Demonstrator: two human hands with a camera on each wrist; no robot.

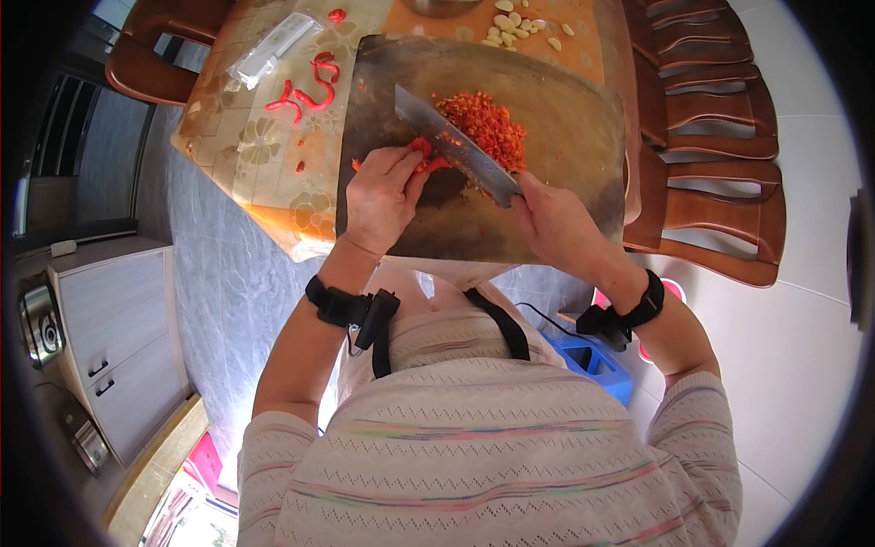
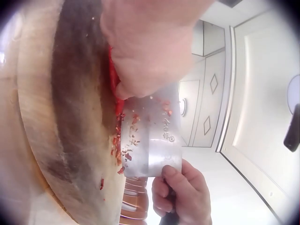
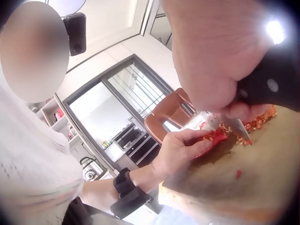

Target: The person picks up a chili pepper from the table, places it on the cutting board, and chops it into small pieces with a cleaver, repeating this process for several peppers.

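Observation:
My left hand (image 1: 381,196) holds red chili peppers (image 3: 206,146) against the wooden cutting board (image 1: 574,118), fingertips close beside the blade. In my right hand (image 1: 563,226) is a cleaver, its black handle (image 3: 276,77) gripped in the fist. The broad steel blade (image 2: 157,140) slants across the board between the left fingers and a heap of chopped chili (image 1: 489,129). Bits of chili cling to the blade's face. In the left wrist view, the left hand hides part of the peppers.
Several whole red chilies (image 1: 319,94) lie on the tablecloth left of the board, near a clear plastic packet (image 1: 273,47). Peeled garlic cloves (image 1: 507,35) sit beyond the board, next to a metal bowl (image 1: 442,7). Wooden chairs (image 1: 715,208) line the right side.

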